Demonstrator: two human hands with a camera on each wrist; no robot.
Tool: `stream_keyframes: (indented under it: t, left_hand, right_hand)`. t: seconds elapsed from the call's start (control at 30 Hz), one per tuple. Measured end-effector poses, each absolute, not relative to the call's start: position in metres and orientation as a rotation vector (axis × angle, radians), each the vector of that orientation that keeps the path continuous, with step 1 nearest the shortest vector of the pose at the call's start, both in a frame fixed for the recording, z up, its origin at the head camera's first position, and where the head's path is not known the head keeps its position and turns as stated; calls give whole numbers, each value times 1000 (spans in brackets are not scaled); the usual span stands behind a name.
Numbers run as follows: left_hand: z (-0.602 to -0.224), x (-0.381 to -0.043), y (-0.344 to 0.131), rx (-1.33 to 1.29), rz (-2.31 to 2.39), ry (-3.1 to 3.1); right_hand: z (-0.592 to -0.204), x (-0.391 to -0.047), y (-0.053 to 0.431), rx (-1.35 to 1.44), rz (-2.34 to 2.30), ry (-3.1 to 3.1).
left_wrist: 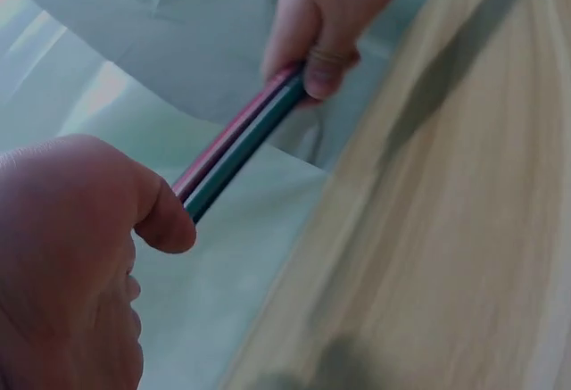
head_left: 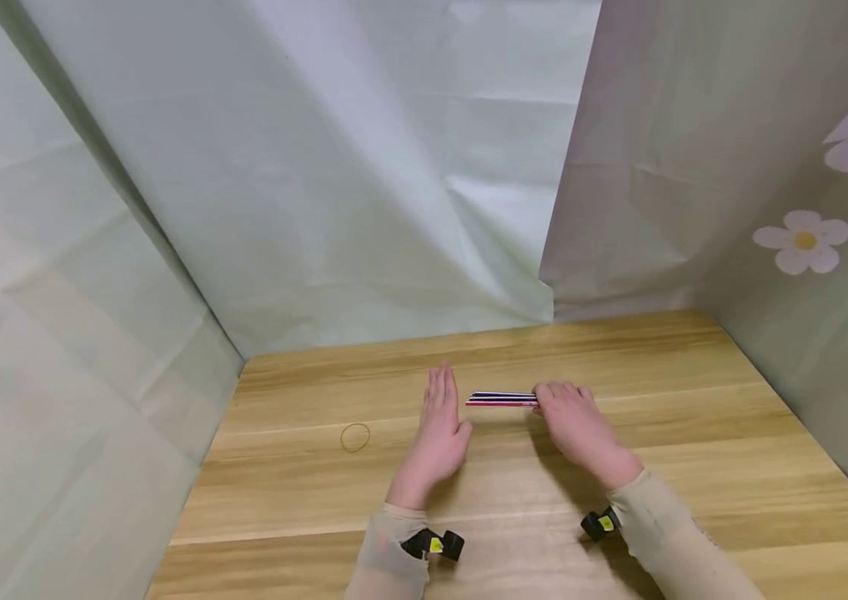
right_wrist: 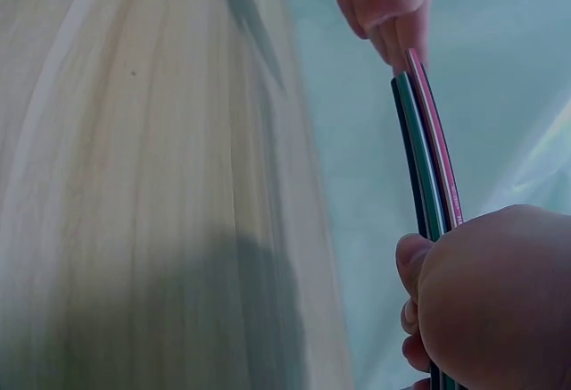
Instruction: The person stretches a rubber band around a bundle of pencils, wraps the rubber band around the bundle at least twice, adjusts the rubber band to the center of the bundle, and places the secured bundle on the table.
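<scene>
My right hand [head_left: 579, 427] grips a small bundle of pencils [head_left: 500, 400] by one end, above the table. Red and dark green striped barrels [right_wrist: 430, 145] show in the right wrist view, their tips slightly uneven. My left hand [head_left: 439, 433] is held upright with straight fingers, its palm facing the pencils' free ends. In the left wrist view its thumb [left_wrist: 168, 222] overlaps those ends. A thin yellowish band [left_wrist: 331, 54] shows at the right hand's fingers. On the table, left of my left hand, lies a thin rubber band [head_left: 355, 437].
The wood-grain table [head_left: 281, 508] is enclosed by pale hanging sheets [head_left: 363, 208] at the back and sides. White flowers [head_left: 805, 242] are printed on the right sheet. Each wrist wears a black strap with a small camera [head_left: 434, 545].
</scene>
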State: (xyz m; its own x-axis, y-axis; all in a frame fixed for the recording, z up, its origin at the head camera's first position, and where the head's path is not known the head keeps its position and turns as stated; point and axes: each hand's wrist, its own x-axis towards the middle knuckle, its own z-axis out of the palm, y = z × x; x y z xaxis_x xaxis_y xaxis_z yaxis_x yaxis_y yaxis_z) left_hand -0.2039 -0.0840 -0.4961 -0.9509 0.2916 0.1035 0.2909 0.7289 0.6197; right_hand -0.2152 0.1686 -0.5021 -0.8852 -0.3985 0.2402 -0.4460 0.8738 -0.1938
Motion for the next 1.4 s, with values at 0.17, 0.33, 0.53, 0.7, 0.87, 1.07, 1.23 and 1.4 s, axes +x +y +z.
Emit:
stream_keyframes:
  t: [0.17,0.33,0.53,0.7,0.87,1.07,1.23,1.4]
  left_hand:
    - [-501,-209,-85,544,787,3016]
    - [-504,-212,-87,641,485,3071]
    - [-502,-213,-86,713,293,3070]
    - [-502,-213,-83,696,262,3078]
    - [-503,-211,-78,658,237,3097]
    - [-505,-207,-71,636,284,3083]
    - [-510,-205,-70,630,359,3047]
    - [-510,-206,-73,641,483,3016]
  right_hand:
    - [-497,-216,170,679,290,-2841]
    - [-494,-215,170,680,242,-2841]
    - [-494,-216,170,691,226,-2845]
    - [-495,-215,167,708,205,-2861]
    - [-495,-214,161,709,202,-2853]
    - [-497,-214,159,720,189,-2834]
    - [-497,-213,159,742,165,-2813]
    - [-501,-214,158,762,171,-2818]
